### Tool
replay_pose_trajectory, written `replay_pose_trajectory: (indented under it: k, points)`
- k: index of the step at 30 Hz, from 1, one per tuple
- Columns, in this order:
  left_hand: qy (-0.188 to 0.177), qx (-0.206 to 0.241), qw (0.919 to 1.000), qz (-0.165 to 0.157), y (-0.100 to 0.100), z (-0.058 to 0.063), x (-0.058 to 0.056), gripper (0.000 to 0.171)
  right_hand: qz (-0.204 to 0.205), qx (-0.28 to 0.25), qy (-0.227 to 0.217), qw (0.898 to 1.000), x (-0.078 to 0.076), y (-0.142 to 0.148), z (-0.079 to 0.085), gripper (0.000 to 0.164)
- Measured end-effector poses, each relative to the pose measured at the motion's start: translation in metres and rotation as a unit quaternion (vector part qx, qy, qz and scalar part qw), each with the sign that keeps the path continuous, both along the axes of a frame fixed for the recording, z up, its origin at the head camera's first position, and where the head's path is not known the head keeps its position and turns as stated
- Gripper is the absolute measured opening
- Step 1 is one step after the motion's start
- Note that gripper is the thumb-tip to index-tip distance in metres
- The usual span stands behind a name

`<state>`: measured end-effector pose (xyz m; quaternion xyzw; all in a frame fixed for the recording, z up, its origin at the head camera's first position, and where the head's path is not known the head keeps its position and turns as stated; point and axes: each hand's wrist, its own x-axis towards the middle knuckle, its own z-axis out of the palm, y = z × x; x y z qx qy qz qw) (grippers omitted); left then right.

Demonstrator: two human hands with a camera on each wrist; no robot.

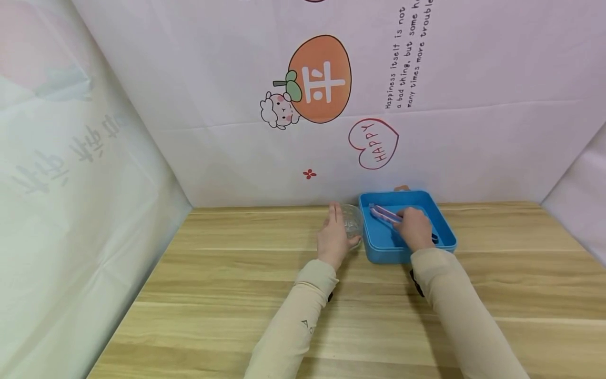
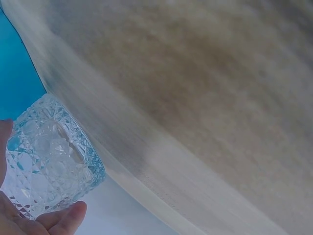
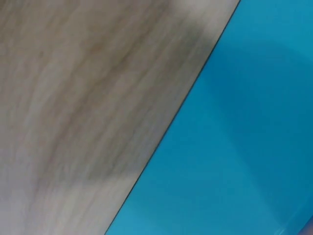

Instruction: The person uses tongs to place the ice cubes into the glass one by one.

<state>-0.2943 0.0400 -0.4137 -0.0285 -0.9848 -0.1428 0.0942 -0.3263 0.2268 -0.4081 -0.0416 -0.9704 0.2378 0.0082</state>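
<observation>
A clear cut-glass bowl or cup (image 1: 352, 221) stands on the table against the left side of a blue plastic box (image 1: 385, 256). My left hand (image 1: 333, 239) holds this glass from its left side, thumb at the near side and fingers toward the back. In the left wrist view the diamond-patterned glass (image 2: 54, 156) sits between thumb and fingers. Inside the box my right hand (image 1: 414, 229) grips a slim purple-and-pink striped object (image 1: 385, 214) with a bluish tip; its kind is unclear. A small dark piece (image 1: 435, 238) shows right of that hand; whether it belongs to the striped object I cannot tell.
The box and glass stand at the back of a wood-grain table (image 1: 227, 295). Behind them rises a white printed cloth (image 1: 227, 158), with another white cloth (image 1: 94, 210) on the left. In the right wrist view the blue box wall (image 3: 220, 147) fills the right side.
</observation>
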Motion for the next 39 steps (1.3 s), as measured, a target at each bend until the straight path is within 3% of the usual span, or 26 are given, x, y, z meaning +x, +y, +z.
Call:
replay_pose_trajectory:
  k: [10, 15, 20, 30, 39]
  points:
    - [-0.016, 0.021, 0.9996, -0.006, 0.001, -0.001, 0.001, 0.102, 0.008, -0.014, 0.015, 1.000, 0.007, 0.009, -0.001, 0.038]
    - [-0.005, 0.010, 0.9999, -0.004, 0.001, -0.005, 0.000, 0.102, 0.009, -0.020, 0.013, 1.000, 0.012, 0.014, 0.002, 0.039]
    - [-0.001, 0.009, 1.0000, -0.002, 0.001, -0.005, 0.000, 0.103, 0.019, -0.021, 0.039, 0.999, 0.016, 0.019, 0.007, 0.038]
    - [0.006, 0.014, 0.9999, -0.005, 0.001, -0.006, -0.001, 0.103, 0.058, -0.020, 0.095, 0.994, 0.026, 0.018, 0.030, 0.036]
    - [0.018, 0.015, 0.9997, -0.007, 0.001, -0.003, -0.001, 0.102, 0.087, -0.026, 0.107, 0.990, 0.041, 0.005, 0.048, 0.036]
